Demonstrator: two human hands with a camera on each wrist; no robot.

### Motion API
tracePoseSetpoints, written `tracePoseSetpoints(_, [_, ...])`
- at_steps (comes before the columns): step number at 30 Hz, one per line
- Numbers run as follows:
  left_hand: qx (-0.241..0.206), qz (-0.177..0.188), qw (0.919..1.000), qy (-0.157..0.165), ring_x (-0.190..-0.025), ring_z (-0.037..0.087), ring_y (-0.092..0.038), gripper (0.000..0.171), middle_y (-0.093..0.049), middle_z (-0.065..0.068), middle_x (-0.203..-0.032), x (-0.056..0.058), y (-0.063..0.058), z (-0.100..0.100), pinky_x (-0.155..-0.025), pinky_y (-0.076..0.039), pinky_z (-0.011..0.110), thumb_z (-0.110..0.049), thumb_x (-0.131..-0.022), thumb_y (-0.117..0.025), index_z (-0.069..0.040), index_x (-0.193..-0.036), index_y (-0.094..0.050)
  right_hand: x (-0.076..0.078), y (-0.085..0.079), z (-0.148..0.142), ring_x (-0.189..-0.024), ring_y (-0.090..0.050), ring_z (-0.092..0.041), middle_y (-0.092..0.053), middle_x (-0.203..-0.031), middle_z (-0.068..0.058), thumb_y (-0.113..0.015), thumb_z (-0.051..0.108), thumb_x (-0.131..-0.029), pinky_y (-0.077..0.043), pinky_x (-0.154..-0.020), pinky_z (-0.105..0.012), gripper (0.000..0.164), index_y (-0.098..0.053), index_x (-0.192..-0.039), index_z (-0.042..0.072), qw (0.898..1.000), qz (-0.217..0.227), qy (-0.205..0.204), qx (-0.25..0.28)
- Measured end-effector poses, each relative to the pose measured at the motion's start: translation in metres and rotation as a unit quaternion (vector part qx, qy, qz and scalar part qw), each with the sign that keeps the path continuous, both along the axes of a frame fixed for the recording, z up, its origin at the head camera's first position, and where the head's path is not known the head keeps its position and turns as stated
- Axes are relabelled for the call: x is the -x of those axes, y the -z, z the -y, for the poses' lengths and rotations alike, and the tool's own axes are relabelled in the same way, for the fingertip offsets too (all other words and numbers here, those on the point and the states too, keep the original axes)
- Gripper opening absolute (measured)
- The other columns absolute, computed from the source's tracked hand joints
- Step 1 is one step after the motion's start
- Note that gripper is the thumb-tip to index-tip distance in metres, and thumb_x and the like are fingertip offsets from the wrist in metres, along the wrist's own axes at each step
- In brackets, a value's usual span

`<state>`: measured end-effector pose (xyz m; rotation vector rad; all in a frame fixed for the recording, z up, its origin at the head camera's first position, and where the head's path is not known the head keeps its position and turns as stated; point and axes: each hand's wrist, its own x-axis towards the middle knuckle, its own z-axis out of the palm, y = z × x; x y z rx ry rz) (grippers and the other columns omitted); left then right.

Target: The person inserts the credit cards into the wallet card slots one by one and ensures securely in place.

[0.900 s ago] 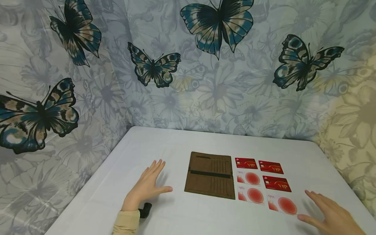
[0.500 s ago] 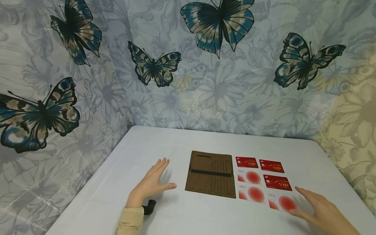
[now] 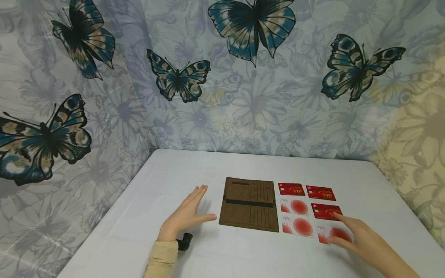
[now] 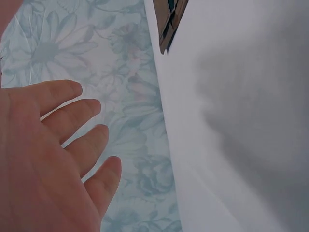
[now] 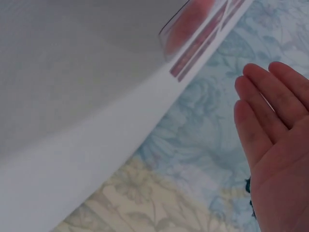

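Note:
An opened brown wallet [image 3: 240,216] with card slots and a dark centre strip lies flat on the white table. My left hand [image 3: 185,214] hovers to its left, fingers straight and thumb pointing at the wallet, holding nothing. Over the front right card my right hand [image 3: 361,235] reaches in, its fingers extended and thumb apart. Its fingertips overlap the lower red VIP card [image 3: 323,211], and part of the pale card with a red circle [image 3: 323,233] is hidden under it. In the right wrist view the right palm [image 5: 285,159] shows with nothing in it.
Beside the wallet lie two more red VIP cards, one left [image 3: 291,189] and one right [image 3: 320,193]. Below the left one are two pale cards, an upper [image 3: 299,207] and a lower [image 3: 302,227]. Butterfly-patterned cloth [image 3: 257,116] hangs behind the white table [image 3: 194,162].
My right hand has moved left and inward from the table's right side, now over the front right cards. The left hand has drifted slightly right, closer to the wallet.

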<state>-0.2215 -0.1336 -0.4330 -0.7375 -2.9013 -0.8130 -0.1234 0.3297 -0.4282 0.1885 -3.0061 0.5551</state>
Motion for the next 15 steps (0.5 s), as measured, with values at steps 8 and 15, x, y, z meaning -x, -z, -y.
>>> tracePoseSetpoints(8, [-0.006,0.023,0.9996,0.015,-0.129,0.017,-0.004,0.098,-0.007,-0.004,-0.143,0.004,0.003,-0.008,-0.101,-0.016,0.042,-0.061,-0.068,-0.057,-0.016,-0.140,-0.009,0.006,-0.003,0.019,-0.091,-0.046,-0.032,-0.052,-0.106,-0.020,-0.069,0.052,-0.060,-0.044,-0.072,-0.051,0.080,-0.049,-0.119,0.002,1.000,-0.009,-0.010,0.007])
tracePoseSetpoints(15, [-0.017,0.043,0.9987,0.021,-0.129,0.014,0.000,0.100,-0.001,-0.005,-0.143,0.007,0.008,-0.016,-0.101,-0.015,0.042,-0.059,-0.069,-0.058,-0.016,-0.140,-0.003,0.013,-0.001,0.032,-0.077,-0.047,-0.020,-0.050,-0.107,-0.017,-0.068,0.055,-0.060,-0.049,-0.059,-0.032,0.080,-0.049,-0.119,0.003,0.999,-0.022,-0.011,0.026])
